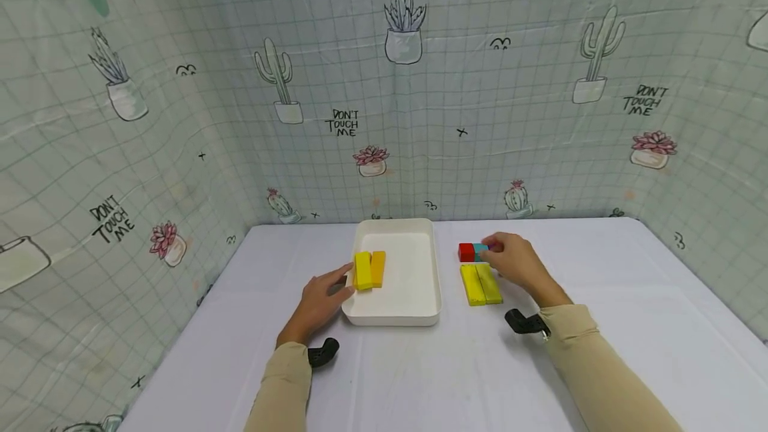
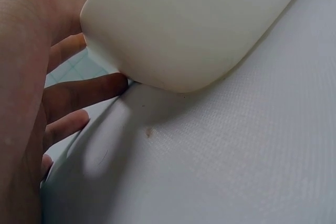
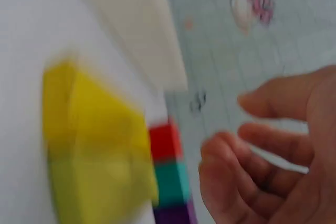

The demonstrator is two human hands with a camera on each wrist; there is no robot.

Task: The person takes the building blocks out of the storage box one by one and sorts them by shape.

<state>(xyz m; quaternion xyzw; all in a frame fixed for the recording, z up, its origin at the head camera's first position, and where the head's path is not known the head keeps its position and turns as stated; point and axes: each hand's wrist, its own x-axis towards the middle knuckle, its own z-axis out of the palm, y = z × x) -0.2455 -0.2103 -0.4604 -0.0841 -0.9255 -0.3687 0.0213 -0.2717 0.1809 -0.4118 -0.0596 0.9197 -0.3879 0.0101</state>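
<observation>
Tan sleeves [image 1: 279, 385] reach in from the near side, one on the left and one on the right, with black wrist mounts [image 1: 324, 352] at the cuffs. White cloth [image 1: 420, 379] spreads beneath them.

On the left, the left hand [image 1: 321, 299] rests against the left side of a white tray [image 1: 411, 279], its thumb and fingers spread apart rather than clamped; the left wrist view shows a fingertip at the base of the tray's outer wall.

To the right of the tray, two flat yellow blocks [image 1: 481, 285] lie side by side on the cloth, their long sides touching, the right one slightly greener. Within the tray, toward its left wall, a bright yellow block [image 1: 363, 271] lies partly over orange-yellow blocks [image 1: 378, 269], one of which shows on its right.

Just beyond the flat pair is a row of small blocks: a red block [image 1: 466, 252] on the left, a teal block [image 1: 478, 252] touching it, then a purple block [image 3: 175, 215]. The right hand [image 1: 510, 259] is at the right end of this row, fingers bent and thumb apart from them, with nothing visible between; whether it touches a block I cannot tell.

Farthest back hangs a pale green gridded curtain [image 1: 450, 99] printed with potted cacti.
</observation>
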